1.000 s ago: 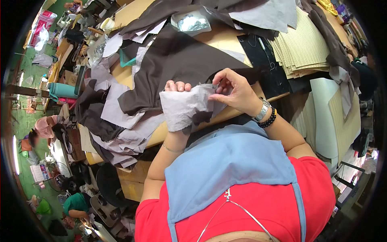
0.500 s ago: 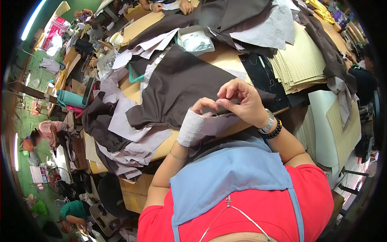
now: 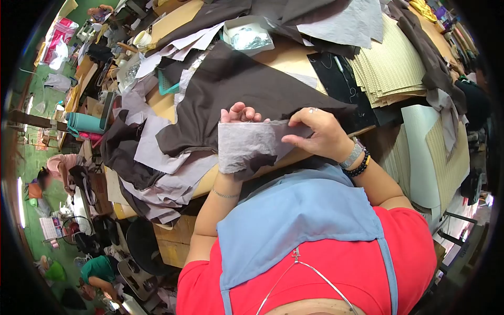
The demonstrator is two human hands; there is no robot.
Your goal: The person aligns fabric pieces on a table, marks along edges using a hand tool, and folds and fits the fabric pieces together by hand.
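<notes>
A piece of pale grey fabric (image 3: 247,142) with a dark side lies across my left palm and wrist, its straight upper edge running towards the right. Above that edge show the curled fingers of my left hand (image 3: 241,113); its thumb is hidden, and the hand keeps hold of the piece. At the dark right end is my right hand (image 3: 328,134), with thumb and forefinger spread apart against the cloth. Behind both hands, a large dark brown fabric panel (image 3: 231,79) spreads over the worktable (image 3: 286,63).
Pale and dark cloth pieces (image 3: 157,147) pile up at the left. An open white box (image 3: 249,37) stands at the back. Stacked cream textured sheets (image 3: 388,58) lie at the right, near a black mat (image 3: 336,84). Other people (image 3: 100,275) are at the far left.
My hands, close together before, have moved apart. The grey fabric now lies spread across my left palm and wrist, and my right thumb and forefinger have opened out. My view has shifted slightly.
</notes>
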